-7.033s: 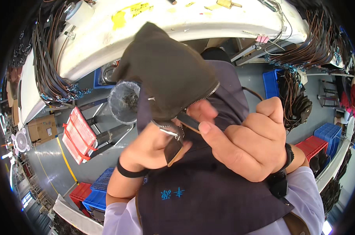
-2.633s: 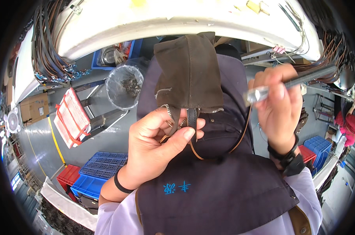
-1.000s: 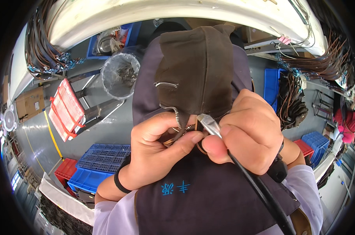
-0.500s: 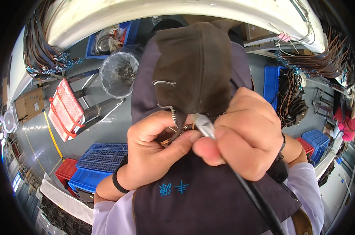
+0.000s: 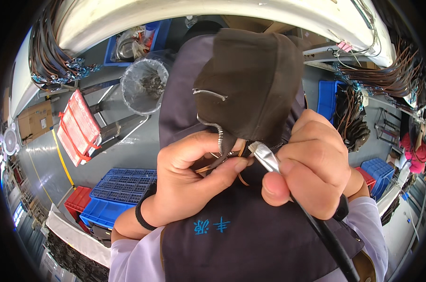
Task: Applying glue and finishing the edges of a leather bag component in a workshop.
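A dark brown zippered bag piece (image 5: 250,84) hangs over my apron-covered lap, with a seam running down it. My left hand (image 5: 194,174) is closed on its near edge, thumb against forefinger, beside a curved run of metal zipper (image 5: 220,134). A thin tan strip shows at the pinched edge. In my right fist (image 5: 318,164) is a flat brush (image 5: 269,160) with a metal ferrule and long black handle slanting down to the right. The brush tip lies close to the edge by my left fingertips; whether it touches cannot be made out.
A lined waste bin (image 5: 144,87) stands left of my knees, near a red-strapped stack (image 5: 79,127). Blue crates (image 5: 121,185) sit lower left. Dark straps (image 5: 55,56) hang at the white table edge (image 5: 184,11), and more straps (image 5: 386,77) hang at the right.
The bag piece has shifted and tilted to the right. My right hand has moved right and slightly down with the brush, and more of the brush's metal end shows.
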Demonstrator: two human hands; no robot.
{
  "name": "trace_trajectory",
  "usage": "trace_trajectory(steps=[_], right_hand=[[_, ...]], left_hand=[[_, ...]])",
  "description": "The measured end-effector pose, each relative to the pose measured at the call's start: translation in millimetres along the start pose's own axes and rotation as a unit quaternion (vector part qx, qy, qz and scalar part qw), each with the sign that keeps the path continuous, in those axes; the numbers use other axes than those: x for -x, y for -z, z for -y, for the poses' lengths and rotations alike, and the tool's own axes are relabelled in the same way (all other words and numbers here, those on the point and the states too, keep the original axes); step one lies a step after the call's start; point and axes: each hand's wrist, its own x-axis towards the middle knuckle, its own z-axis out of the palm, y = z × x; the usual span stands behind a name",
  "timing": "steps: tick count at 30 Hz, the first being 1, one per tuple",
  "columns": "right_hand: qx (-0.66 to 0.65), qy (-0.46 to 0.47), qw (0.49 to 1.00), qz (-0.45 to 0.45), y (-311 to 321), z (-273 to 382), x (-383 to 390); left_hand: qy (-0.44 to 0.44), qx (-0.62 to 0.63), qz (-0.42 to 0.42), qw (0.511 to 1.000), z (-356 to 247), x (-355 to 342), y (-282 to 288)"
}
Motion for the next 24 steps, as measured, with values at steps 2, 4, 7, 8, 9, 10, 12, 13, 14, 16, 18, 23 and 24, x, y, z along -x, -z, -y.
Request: trace_trajectory(steps=[2, 4, 7, 8, 9, 10, 12, 13, 14, 16, 18, 23, 24], right_hand=[[-0.003, -0.013, 1.0, 0.017, 1, 0, 1], [-0.029, -0.001, 0.999, -0.012, -2, -1, 2], [-0.035, 0.015, 0.999, -0.02, -4, -3, 2], [-0.035, 0.014, 0.999, -0.02, -5, -3, 2], [-0.022, 0.006, 0.999, -0.026, -7, -2, 2], [-0.008, -0.003, 0.999, -0.032, -8, -1, 2], [-0.005, 0.009, 0.999, -0.038, -13, -3, 3], [-0.001, 0.021, 0.999, -0.045, -15, -4, 3], [-0.001, 0.021, 0.999, -0.045, -16, -4, 2], [-0.008, 0.012, 0.999, -0.032, -16, -4, 1], [-0.056, -0.025, 0.998, -0.026, -19, -5, 0], [-0.204, -0.113, 0.97, -0.066, -9, -5, 6], [-0.206, -0.113, 0.97, -0.066, -6, -6, 7]], left_hand=[[0.008, 0.048, 0.011, 0.999, 1, 2, 1], [0.012, 0.067, 0.008, 0.998, 2, 2, 0], [0.012, 0.074, 0.004, 0.997, 1, 2, 0], [0.01, 0.062, 0.004, 0.998, 1, 2, 1], [0.01, 0.063, 0.003, 0.998, 2, 2, 0], [0.007, 0.054, -0.004, 0.998, 3, 3, 0], [0.005, 0.046, -0.01, 0.999, 5, 3, -1], [0.01, 0.045, -0.008, 0.999, 5, 3, 0], [0.014, 0.045, -0.005, 0.999, 5, 3, 1], [0.028, 0.032, 0.001, 0.999, 7, 5, 5], [0.04, 0.02, 0.007, 0.999, 8, 5, 6], [0.053, 0.115, 0.001, 0.992, 2, 2, -2], [0.046, 0.114, 0.015, 0.992, 2, 1, -1]])
